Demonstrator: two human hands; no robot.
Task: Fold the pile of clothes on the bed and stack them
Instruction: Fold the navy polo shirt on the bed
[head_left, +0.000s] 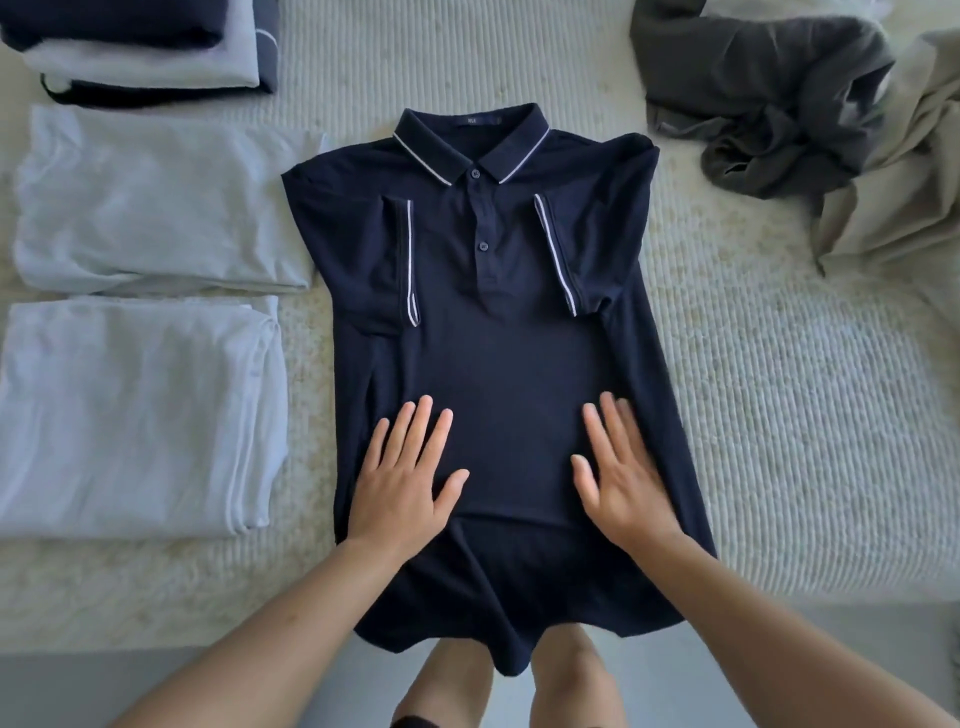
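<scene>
While my left hand (402, 486) and right hand (621, 478) lie flat with fingers straight and spread on the navy polo (498, 353), centred on the bed (753, 415) with sleeves folded in, I judge smoothing outward before folding the overhanging hem works best. My forearms hide some of the hem.

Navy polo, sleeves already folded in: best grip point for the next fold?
Probably the hem of the navy polo, from the near side: it hangs free off the bed edge, so fingers can get under both corners. Left hand and right hand rest flat above it.
</scene>
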